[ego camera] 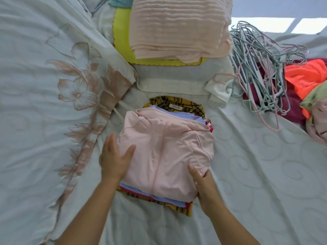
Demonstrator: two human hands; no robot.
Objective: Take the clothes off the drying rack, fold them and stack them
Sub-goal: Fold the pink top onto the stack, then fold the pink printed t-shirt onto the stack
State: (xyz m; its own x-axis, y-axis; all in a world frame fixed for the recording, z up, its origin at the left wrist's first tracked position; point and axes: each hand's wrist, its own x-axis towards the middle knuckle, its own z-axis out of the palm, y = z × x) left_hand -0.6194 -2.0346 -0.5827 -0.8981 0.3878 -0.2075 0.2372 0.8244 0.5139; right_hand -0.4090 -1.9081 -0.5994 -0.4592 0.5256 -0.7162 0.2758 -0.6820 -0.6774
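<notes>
Left hand point(115, 160): grip open, palm and spread fingers flat on the left edge of the folded pink garment point(164, 152). Right hand point(203, 181): fingers curled round the garment's near right corner, pinching the fabric; how far they reach beneath it cannot be seen.

The pink garment lies folded on top of a stack point(178, 204) on the bed point(256, 174); blue, red and yellow-plaid layers show at its edges. It appears to be getting squared onto the pile.

Beyond it sit a white folded item point(169, 82) and a peach ribbed cloth point(178, 27) over a yellow one point(122, 34). A floral quilt point(44, 85) lies to the left.

Progress: well advanced. A heap of empty hangers point(261, 68) lies at right. Outstanding: a loose pile of unfolded clothes point(307, 89), orange, maroon and pale green, at the right edge. The drying rack is out of view.
</notes>
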